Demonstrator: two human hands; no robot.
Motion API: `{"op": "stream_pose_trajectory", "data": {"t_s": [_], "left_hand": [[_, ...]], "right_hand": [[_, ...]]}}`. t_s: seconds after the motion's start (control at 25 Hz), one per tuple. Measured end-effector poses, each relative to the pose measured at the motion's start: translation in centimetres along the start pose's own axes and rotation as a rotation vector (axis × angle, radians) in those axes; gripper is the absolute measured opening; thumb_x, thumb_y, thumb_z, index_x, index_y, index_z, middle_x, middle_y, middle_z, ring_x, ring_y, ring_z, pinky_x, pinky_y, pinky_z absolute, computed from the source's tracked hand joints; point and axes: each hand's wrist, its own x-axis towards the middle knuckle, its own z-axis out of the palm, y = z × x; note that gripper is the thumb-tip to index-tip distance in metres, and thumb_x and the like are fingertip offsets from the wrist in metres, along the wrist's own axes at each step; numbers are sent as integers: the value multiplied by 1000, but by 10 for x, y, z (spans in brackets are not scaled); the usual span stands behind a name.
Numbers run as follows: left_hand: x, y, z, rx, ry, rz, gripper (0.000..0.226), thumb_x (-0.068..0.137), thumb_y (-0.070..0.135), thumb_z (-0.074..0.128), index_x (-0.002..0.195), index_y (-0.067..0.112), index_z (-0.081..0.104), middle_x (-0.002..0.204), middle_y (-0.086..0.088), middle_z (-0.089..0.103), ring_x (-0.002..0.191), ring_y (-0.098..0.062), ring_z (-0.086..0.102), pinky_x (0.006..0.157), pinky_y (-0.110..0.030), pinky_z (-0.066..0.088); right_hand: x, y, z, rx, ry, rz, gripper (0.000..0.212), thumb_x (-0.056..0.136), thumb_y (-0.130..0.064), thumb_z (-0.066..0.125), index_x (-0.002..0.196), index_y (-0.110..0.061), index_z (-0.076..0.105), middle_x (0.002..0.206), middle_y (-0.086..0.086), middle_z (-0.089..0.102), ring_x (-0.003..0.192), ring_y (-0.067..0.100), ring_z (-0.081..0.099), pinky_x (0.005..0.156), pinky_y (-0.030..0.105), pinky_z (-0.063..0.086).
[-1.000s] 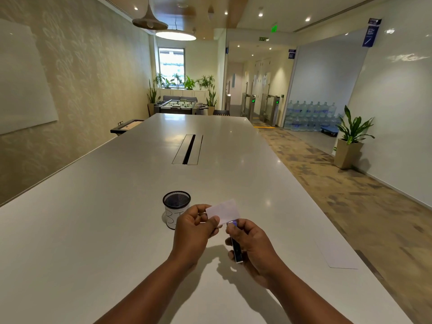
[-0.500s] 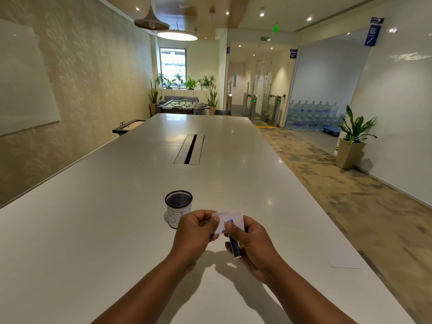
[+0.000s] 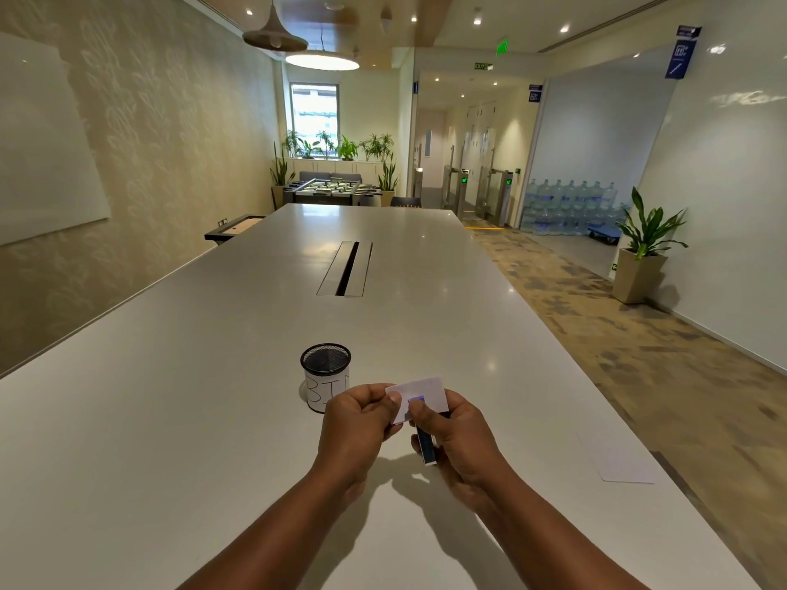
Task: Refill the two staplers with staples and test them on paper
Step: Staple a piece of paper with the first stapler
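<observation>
Above the near part of the long white table (image 3: pixel 213 419), my right hand (image 3: pixel 460 436) grips a small dark blue stapler (image 3: pixel 426 447), its nose over a small white piece of paper (image 3: pixel 426 391). My left hand (image 3: pixel 357 423) pinches the left edge of that paper. The stapler's front end sits on the paper's lower middle; most of its body is hidden in my palm. Only this one stapler is in view.
A black mesh cup (image 3: pixel 326 376) with a white label marked "BIN" stands just beyond my left hand. A white sheet (image 3: pixel 626 466) lies at the table's right edge. A cable slot (image 3: pixel 346 269) runs along the table's middle.
The paper has come down and to the right, and the stapler's nose has moved from below the paper onto it. Both hands have drawn closer together.
</observation>
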Motion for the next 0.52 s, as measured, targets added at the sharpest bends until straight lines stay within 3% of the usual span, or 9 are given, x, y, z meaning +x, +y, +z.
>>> {"op": "stream_pose_trajectory", "data": {"t_s": [0.16,0.4,0.52], "left_hand": [[-3,-3,2,-19,-19,6,10,96,10,68,98,18,74,87,4,82,85,-13,78,71,-21,60],[9,-11,0,-34,26,-57,10,96,10,68,99,16,75,87,2,82,82,-13,78,69,-22,60],[19,-17,-2,-95,113,-123,9,97,9,67,99,15,73,87,-1,81,80,-13,77,67,-22,60]], "right_hand": [[0,3,1,22,50,-18,40,74,-33,80,104,-7,75,73,5,68,58,17,55,55,32,49],[1,7,-4,-43,-16,17,34,86,-28,77,115,-11,72,88,4,71,70,16,59,66,29,53],[8,8,-19,-34,12,56,26,85,-12,79,110,-10,72,86,2,74,71,15,64,64,27,53]]}}
